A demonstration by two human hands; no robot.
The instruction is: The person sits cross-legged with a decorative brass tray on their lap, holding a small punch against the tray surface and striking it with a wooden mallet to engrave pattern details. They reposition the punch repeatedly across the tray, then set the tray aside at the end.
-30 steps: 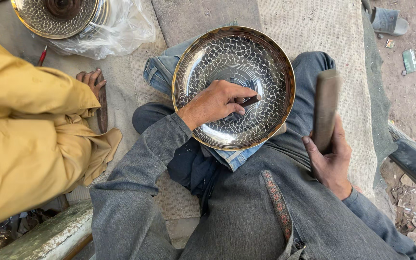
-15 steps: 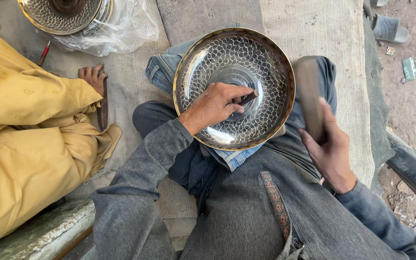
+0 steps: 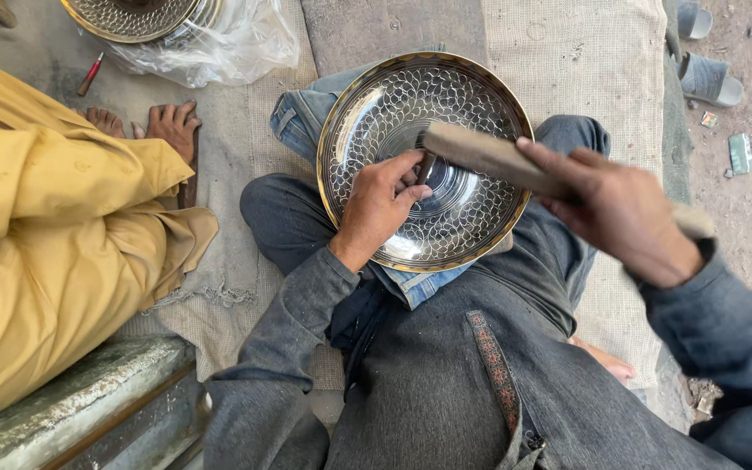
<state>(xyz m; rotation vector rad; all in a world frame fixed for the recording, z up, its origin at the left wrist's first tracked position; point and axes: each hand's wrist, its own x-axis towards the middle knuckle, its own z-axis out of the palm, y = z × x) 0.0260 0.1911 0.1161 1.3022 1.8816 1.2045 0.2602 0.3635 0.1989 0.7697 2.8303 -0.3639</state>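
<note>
A round silvery metal bowl (image 3: 472, 218) with a scale pattern and a brass rim rests tilted on my lap. My left hand (image 3: 380, 202) lies inside it, fingers closed on a small dark chisel (image 3: 426, 165) set against the bowl's surface. My right hand (image 3: 624, 213) grips a long wooden mallet (image 3: 489, 155), whose head sits right on top of the chisel over the middle of the bowl.
A person in yellow clothes (image 3: 54, 226) sits at my left, bare feet (image 3: 145, 122) on the sacking. A second patterned bowl (image 3: 132, 16) on clear plastic lies at the top left, a red pen (image 3: 90, 73) beside it. Sandals (image 3: 708, 77) lie at the top right.
My right hand has swung the wooden mallet from beside my right knee up and left, down onto the chisel. My left hand stays in the bowl.
</note>
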